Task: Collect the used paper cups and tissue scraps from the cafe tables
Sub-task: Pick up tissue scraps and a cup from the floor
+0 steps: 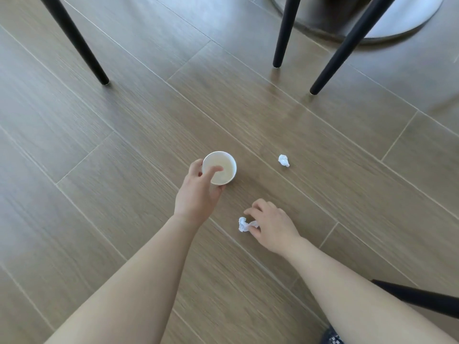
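Left hand (197,194): paper cup (223,171); right hand (272,225): tissue (243,224)

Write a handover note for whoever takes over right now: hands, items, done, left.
Left hand: grips the paper cup at its rim, one finger inside; cup upright.
Right hand: pinches a crumpled tissue scrap low over the floor; cannot tell if it is lifted.
Second tissue scrap: loose on the floor, right of the cup, untouched.
Done: cup and one scrap in hand.
Left: pick up the second scrap. No bin or bag in view.
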`<state>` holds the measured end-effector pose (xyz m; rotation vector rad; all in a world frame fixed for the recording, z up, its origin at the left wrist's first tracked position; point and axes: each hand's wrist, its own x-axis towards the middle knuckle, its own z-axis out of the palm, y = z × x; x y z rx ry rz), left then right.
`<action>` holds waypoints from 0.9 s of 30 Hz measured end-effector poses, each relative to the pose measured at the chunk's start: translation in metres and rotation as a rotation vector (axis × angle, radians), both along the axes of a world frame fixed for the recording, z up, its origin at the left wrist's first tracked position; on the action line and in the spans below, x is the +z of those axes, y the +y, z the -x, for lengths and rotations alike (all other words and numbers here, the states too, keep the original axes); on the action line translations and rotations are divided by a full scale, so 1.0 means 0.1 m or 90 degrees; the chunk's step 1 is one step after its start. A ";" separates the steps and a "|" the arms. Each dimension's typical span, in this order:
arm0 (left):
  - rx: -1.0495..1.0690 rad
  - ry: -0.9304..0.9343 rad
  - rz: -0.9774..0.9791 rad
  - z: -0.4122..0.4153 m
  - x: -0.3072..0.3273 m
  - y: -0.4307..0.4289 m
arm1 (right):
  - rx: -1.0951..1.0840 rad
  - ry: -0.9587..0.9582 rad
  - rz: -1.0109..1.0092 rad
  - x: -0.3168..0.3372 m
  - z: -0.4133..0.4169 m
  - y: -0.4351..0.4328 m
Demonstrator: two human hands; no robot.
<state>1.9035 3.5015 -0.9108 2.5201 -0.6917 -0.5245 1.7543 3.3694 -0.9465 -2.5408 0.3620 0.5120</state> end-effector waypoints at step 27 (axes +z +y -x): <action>-0.010 0.049 0.037 0.15 0.08 -0.14 | -0.161 -0.015 0.033 -0.02 -0.54 -0.90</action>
